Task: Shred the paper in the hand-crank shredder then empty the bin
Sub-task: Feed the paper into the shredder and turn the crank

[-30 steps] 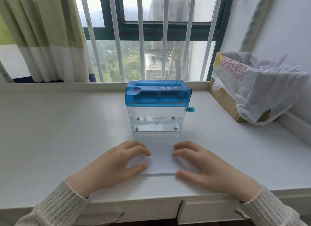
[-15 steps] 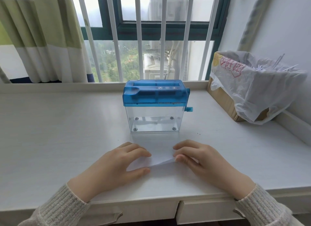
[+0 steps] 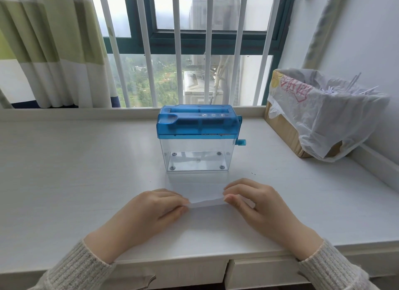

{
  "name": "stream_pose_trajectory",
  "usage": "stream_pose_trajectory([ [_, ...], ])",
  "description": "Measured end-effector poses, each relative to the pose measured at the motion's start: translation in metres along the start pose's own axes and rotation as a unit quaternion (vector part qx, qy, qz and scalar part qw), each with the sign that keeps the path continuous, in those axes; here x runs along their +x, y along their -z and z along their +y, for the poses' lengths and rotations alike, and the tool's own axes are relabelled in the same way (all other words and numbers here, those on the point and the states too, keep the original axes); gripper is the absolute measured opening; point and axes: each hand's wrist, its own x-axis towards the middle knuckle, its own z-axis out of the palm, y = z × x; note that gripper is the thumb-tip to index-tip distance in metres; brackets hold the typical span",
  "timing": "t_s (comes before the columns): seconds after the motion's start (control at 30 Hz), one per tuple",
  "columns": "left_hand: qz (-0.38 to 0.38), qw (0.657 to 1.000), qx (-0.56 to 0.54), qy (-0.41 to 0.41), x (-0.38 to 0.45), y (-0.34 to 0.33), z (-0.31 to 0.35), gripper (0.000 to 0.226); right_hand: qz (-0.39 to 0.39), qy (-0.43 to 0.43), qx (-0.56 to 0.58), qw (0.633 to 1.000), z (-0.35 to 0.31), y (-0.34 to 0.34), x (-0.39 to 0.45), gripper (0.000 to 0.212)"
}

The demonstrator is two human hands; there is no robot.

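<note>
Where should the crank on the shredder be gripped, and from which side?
Probably by the small knob at the low end of the crank, coming in from the right with the right hand. The knob sticks out sideways from the shredder on its right side, clear of the clear bin, with bare table beside it. Both hands now pinch the paper.

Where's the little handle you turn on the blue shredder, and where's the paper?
crank handle [image 3: 241, 142]: head view, on its blue knob at the shredder's right side.
paper [image 3: 206, 202]: head view, on its raised near edge between the two hands.
</note>
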Motion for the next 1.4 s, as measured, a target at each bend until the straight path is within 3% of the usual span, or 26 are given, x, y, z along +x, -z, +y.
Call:
stream_pose_trajectory([
  [0.17, 0.023, 0.999, -0.041, 0.027, 0.000, 0.003, 0.003, 0.042, 0.074, -0.075, 0.047, 0.993, -0.004, 0.004, 0.001, 0.053],
  [0.33, 0.049, 0.998, -0.038, 0.028, 0.002, 0.004, 0.006, 0.039, 0.098, -0.258, 0.172, 0.946, -0.014, 0.009, 0.005, 0.038],
  [0.53, 0.082, 0.996, -0.027, 0.014, 0.005, 0.009, 0.010, 0.030, 0.015, -0.449, 0.387, 0.805, -0.030, 0.011, 0.014, 0.030],
  [0.67, 0.083, 0.996, -0.026, -0.003, 0.004, 0.011, 0.012, 0.032, -0.011, -0.494, 0.486, 0.721, -0.038, 0.012, 0.021, 0.032],
  [0.77, 0.074, 0.997, -0.031, -0.017, 0.004, 0.011, 0.012, 0.033, -0.021, -0.500, 0.533, 0.682, -0.038, 0.013, 0.024, 0.034],
  [1.1, 0.065, 0.997, -0.007, -0.036, 0.003, 0.011, 0.010, 0.031, -0.049, -0.475, 0.501, 0.722, -0.033, 0.012, 0.024, 0.011],
  [1.27, 0.093, 0.994, 0.025, -0.045, 0.004, 0.012, 0.010, 0.031, -0.041, -0.466, 0.507, 0.724, -0.033, 0.012, 0.023, 0.016],
  [1.4, 0.130, 0.992, -0.001, 0.012, 0.003, 0.015, 0.017, 0.062, -0.044, -0.453, 0.518, 0.724, -0.033, 0.015, 0.023, 0.013],
])
